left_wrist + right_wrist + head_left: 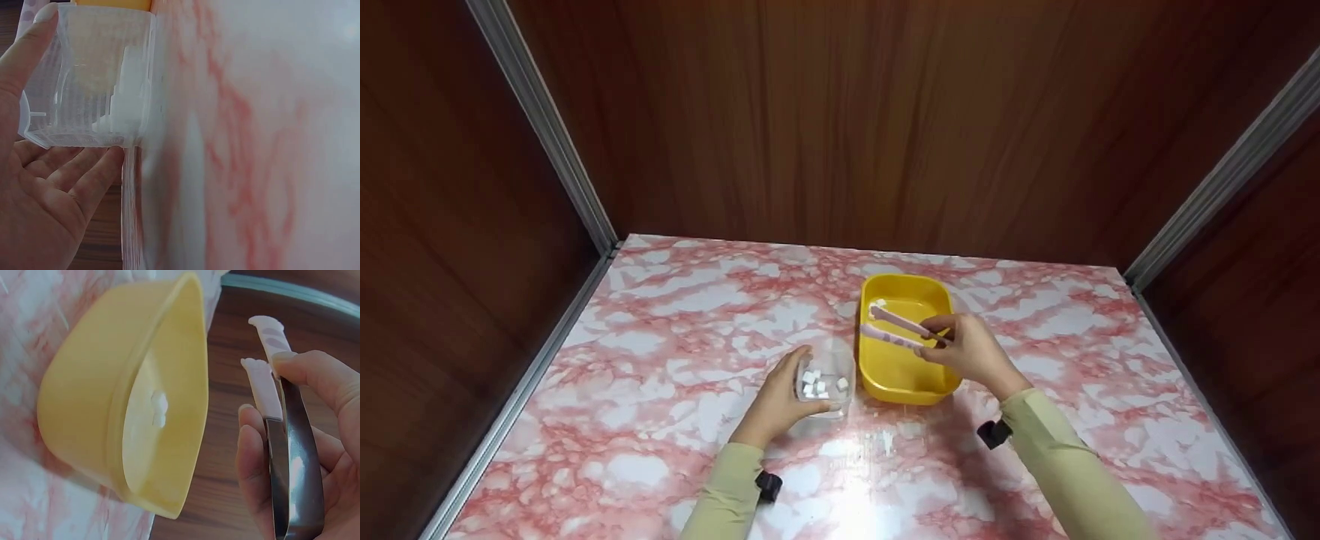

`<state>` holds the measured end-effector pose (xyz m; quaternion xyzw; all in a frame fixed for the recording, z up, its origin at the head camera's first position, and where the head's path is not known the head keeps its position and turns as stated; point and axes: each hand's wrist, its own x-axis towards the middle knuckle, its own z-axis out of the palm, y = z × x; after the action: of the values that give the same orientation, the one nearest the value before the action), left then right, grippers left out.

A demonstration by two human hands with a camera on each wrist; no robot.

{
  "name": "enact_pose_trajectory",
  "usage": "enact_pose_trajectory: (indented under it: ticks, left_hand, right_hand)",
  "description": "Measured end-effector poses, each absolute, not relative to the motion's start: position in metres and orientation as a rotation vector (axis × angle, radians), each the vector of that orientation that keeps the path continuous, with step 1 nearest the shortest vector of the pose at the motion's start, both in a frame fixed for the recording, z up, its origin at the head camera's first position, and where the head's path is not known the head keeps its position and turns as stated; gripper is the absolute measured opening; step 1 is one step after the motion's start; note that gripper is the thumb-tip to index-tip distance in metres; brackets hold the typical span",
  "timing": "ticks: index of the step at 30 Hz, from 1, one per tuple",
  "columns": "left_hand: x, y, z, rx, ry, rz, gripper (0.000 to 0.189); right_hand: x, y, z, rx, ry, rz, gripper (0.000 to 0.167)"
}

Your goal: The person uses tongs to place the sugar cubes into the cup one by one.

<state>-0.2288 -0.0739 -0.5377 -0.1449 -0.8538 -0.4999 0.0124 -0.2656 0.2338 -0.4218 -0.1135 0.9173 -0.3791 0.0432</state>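
Note:
My left hand (780, 400) grips a clear plastic container (844, 362) on the table, thumb on the near side and fingers on the far side. Several white cubes (814, 384) lie in it. To its right stands a yellow basin (911, 382), with a few white pieces (159, 405) inside near its far left corner. Over the basin my right hand (969, 351) holds metal tongs (298, 467) with pink, spotted tips (892, 335). The tips are apart, with nothing between them.
The table (675, 315) has a red and white marbled top. Brown wood-grain panels (847, 127) rise behind it and at both sides, with metal corner posts (547, 120).

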Motion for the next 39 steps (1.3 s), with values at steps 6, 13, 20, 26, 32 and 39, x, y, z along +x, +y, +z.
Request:
enact_pose_trajectory:
  ticks: [6, 13, 20, 26, 32, 39]
  left_hand:
    - [-0.229, -0.074, -0.538, -0.472, -2.632, -1.577, 0.104]
    - [-0.230, -0.074, -0.538, -0.452, -2.653, -1.567, 0.105]
    - [-0.230, -0.075, -0.539, -0.439, -2.659, -1.552, 0.107]
    - [-0.229, -0.075, -0.538, -0.440, -2.663, -1.533, 0.107]
    - [-0.230, -0.075, -0.538, -0.442, -2.661, -1.533, 0.105]
    - [-0.229, -0.074, -0.536, -0.438, -2.664, -1.534, 0.105]
  right_hand:
    - [-0.281, 0.239, -0.419, -0.281, 2.814, -1.154, 0.035]
    - [-0.292, 0.246, -0.421, -0.238, 2.846, -1.131, 0.039]
    - [-0.303, 0.248, -0.423, -0.248, 2.899, -1.101, 0.039]
    - [-0.313, 0.246, -0.424, -0.276, 2.943, -1.033, 0.034]
    - [-0.321, 0.241, -0.425, -0.260, 2.983, -0.972, 0.028]
    - [-0.326, 0.237, -0.428, -0.247, 2.957, -0.944, 0.030]
